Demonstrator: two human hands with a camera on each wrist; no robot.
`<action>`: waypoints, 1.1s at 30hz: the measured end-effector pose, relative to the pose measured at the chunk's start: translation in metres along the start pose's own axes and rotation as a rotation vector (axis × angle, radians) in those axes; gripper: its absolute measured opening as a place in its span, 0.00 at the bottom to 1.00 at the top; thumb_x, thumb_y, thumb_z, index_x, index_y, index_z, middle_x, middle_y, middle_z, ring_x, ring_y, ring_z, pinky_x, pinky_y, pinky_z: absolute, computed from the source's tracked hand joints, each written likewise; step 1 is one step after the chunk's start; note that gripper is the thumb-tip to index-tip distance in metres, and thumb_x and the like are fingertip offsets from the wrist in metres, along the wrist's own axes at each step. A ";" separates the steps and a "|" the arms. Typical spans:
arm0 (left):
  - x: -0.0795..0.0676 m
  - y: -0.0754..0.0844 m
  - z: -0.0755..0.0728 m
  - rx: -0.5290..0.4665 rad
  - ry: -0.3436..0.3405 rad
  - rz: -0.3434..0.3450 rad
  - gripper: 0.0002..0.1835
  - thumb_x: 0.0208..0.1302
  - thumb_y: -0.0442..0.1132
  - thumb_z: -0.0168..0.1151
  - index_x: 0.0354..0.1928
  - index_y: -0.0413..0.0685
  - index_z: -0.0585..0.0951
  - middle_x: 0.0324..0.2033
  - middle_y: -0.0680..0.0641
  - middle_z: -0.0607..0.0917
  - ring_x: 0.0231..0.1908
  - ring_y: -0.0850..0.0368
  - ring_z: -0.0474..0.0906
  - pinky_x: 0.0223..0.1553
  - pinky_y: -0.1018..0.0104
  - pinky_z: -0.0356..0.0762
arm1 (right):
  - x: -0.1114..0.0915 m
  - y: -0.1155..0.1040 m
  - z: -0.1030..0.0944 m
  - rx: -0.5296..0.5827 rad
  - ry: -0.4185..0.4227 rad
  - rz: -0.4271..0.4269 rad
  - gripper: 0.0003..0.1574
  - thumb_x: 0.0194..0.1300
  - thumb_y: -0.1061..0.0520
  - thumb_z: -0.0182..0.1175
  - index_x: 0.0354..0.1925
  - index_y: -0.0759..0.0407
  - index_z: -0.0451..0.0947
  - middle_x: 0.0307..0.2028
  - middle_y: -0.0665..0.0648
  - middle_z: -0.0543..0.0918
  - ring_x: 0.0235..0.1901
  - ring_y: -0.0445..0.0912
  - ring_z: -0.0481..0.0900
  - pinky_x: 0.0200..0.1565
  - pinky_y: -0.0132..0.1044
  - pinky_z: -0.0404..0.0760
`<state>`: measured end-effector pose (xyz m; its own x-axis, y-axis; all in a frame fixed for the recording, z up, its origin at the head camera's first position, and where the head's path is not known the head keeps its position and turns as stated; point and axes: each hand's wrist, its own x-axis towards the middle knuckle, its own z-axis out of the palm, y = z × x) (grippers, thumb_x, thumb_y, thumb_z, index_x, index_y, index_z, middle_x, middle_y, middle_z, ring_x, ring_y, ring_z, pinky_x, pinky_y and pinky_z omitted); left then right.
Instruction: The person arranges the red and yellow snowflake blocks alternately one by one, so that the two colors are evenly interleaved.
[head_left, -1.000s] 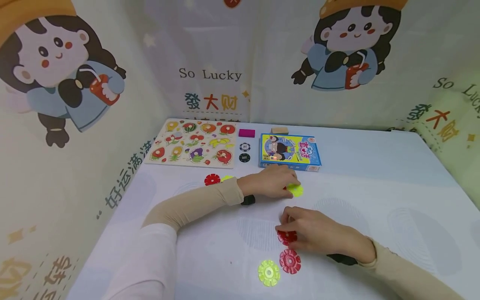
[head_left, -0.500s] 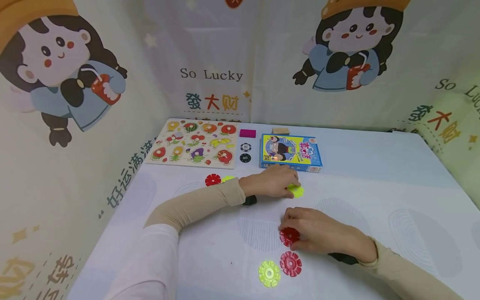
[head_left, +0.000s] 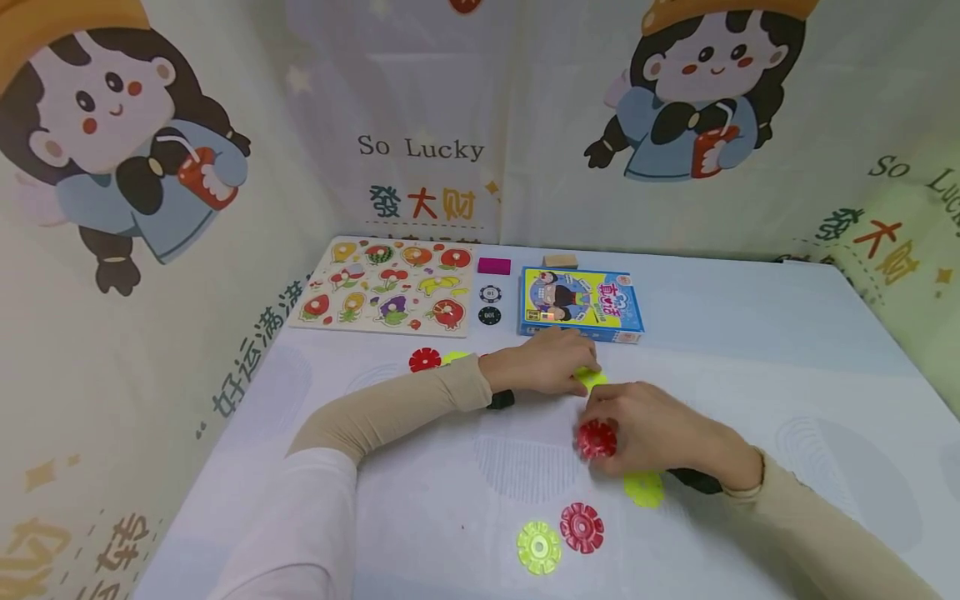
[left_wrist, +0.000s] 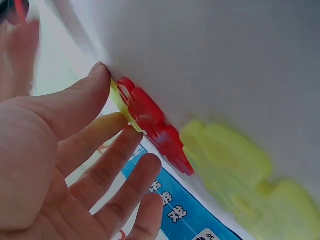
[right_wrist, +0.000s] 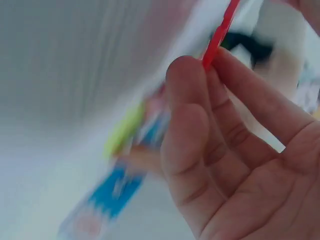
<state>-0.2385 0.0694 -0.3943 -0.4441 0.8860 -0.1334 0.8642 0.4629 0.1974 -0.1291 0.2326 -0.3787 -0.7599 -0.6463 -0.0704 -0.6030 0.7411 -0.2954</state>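
My left hand (head_left: 543,362) rests on the table before the blue box, thumb and index finger pinching the rim of a yellow-green snowflake disc (head_left: 592,378). Beside it, in the left wrist view, lie a red snowflake disc (left_wrist: 150,117) and another yellow-green one (left_wrist: 225,160). Close by, my right hand (head_left: 656,429) pinches a red snowflake disc (head_left: 597,439) above the table; the right wrist view has that disc edge-on. A yellow-green disc (head_left: 643,490) lies partly hidden below the right hand. Nearer me are a red disc (head_left: 582,527) and a yellow-green disc (head_left: 538,547).
The blue and yellow box (head_left: 581,302) stands behind my left hand. A fruit puzzle board (head_left: 386,287), two chips, a magenta block (head_left: 493,267) and a wooden block (head_left: 560,261) are at the back. Another red disc (head_left: 425,360) lies left of my left forearm.
My right hand has picked up the red disc and moved it forward, toward the left hand. A yellow-green disc has come into view beneath it. My left hand has stayed in place.
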 end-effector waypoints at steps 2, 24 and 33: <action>0.001 -0.001 0.000 0.004 0.005 0.001 0.25 0.57 0.56 0.64 0.57 0.64 0.78 0.52 0.58 0.79 0.48 0.63 0.69 0.47 0.71 0.68 | 0.001 0.018 -0.009 0.002 0.053 0.064 0.27 0.39 0.38 0.76 0.39 0.42 0.83 0.36 0.39 0.80 0.32 0.34 0.75 0.32 0.25 0.77; 0.003 -0.004 0.004 -0.049 0.019 -0.009 0.24 0.56 0.56 0.66 0.56 0.64 0.80 0.51 0.58 0.80 0.49 0.63 0.69 0.48 0.69 0.68 | 0.002 0.073 -0.001 -0.006 0.126 0.213 0.29 0.47 0.48 0.74 0.49 0.57 0.83 0.40 0.52 0.81 0.36 0.42 0.77 0.33 0.25 0.78; 0.002 0.001 0.000 -0.017 0.010 -0.001 0.26 0.58 0.56 0.64 0.59 0.63 0.77 0.55 0.58 0.78 0.54 0.61 0.69 0.55 0.65 0.68 | -0.014 0.026 -0.003 -0.026 0.093 0.143 0.29 0.47 0.41 0.72 0.48 0.48 0.83 0.43 0.48 0.80 0.38 0.38 0.77 0.36 0.30 0.81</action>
<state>-0.2385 0.0712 -0.3947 -0.4474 0.8856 -0.1243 0.8595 0.4642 0.2139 -0.1352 0.2613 -0.3831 -0.8566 -0.5156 -0.0212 -0.4927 0.8294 -0.2635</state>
